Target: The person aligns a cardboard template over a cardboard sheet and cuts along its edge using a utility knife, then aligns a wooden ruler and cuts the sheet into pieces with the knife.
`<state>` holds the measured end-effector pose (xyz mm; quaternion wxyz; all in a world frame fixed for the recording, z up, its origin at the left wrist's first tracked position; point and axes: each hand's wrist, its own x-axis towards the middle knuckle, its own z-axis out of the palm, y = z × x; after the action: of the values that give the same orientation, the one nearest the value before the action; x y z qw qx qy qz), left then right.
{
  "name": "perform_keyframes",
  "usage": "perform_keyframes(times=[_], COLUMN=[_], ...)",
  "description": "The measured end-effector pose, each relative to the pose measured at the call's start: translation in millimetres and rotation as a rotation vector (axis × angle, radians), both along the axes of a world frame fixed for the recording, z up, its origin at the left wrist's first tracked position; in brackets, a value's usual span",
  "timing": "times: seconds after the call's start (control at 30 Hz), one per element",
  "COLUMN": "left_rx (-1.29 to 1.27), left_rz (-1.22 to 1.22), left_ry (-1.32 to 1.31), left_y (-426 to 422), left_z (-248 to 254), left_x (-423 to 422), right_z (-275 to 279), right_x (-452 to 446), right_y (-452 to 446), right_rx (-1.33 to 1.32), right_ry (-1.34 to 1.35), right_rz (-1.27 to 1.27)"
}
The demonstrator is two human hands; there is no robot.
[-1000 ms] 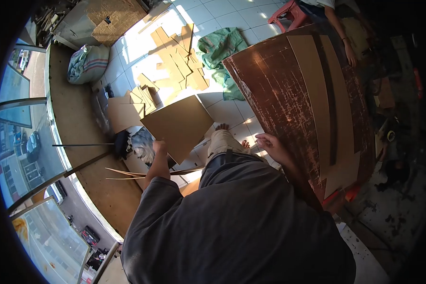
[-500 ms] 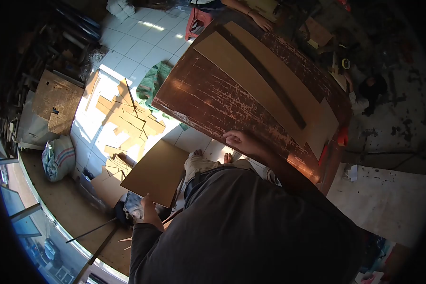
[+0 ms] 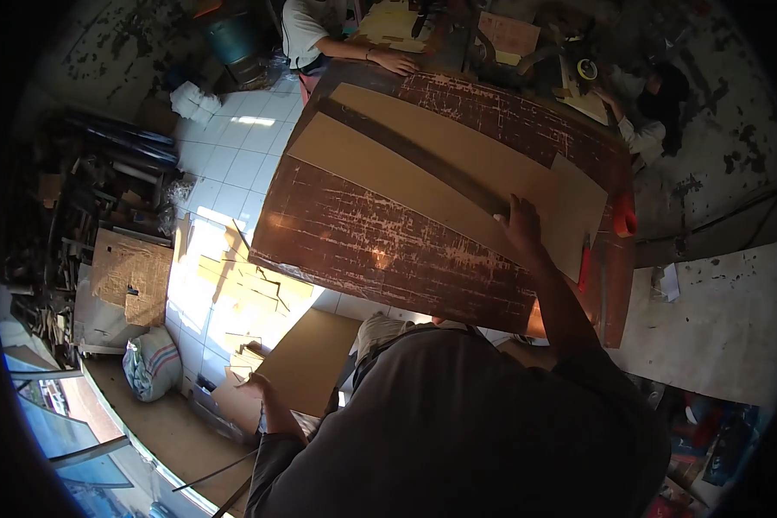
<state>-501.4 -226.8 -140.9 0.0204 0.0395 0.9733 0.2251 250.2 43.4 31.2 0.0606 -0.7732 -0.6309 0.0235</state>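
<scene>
My left hand (image 3: 255,386) is closed on the edge of a flat brown board (image 3: 315,358), held low beside my body. Over the worktable, my right hand (image 3: 522,226) is open, thumb and fingers apart, at the near end of a long dark straight bar (image 3: 414,154). Whether it touches the bar, I cannot tell. The bar lies lengthwise over a long brown sheet (image 3: 457,160), and a smaller brown piece (image 3: 578,186) lies at the sheet's right end. To the right of my hand is a red-handled tool (image 3: 584,263).
The scratched reddish-brown table (image 3: 345,220) fills the middle. A co-worker's hand (image 3: 394,62) rests on its far edge; another person (image 3: 647,121) is at the far right. A roll of orange tape (image 3: 623,216) sits at the right edge. Cut board pieces (image 3: 255,281) lie on the tiled floor.
My right hand has moved from the table's near edge out over the sheet to the bar's end. My left hand still holds the board. The view has shifted, showing more of the far side.
</scene>
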Motion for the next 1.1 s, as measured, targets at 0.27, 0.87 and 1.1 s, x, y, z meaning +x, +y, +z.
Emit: perform_keyframes(times=[0.27,0.87,1.1], left_rx=[0.849,0.783,0.767], left_rz=[-0.825,-0.472,-0.366], left_ry=[-0.573,-1.483,-1.321], left_y=[202.6,325.6,341.4], left_z=[165.8,99.4,83.6], left_x=[254.6,512.4,537.6], right_z=[-45.3,-15.6,-37.2], right_x=[47.7,31.3,31.5], right_y=[19.9,34.3,19.3], right_rx=[0.051,-0.173,0.071], right_ry=[0.152,0.234,0.456], right_rz=[0.153,0.061,0.287])
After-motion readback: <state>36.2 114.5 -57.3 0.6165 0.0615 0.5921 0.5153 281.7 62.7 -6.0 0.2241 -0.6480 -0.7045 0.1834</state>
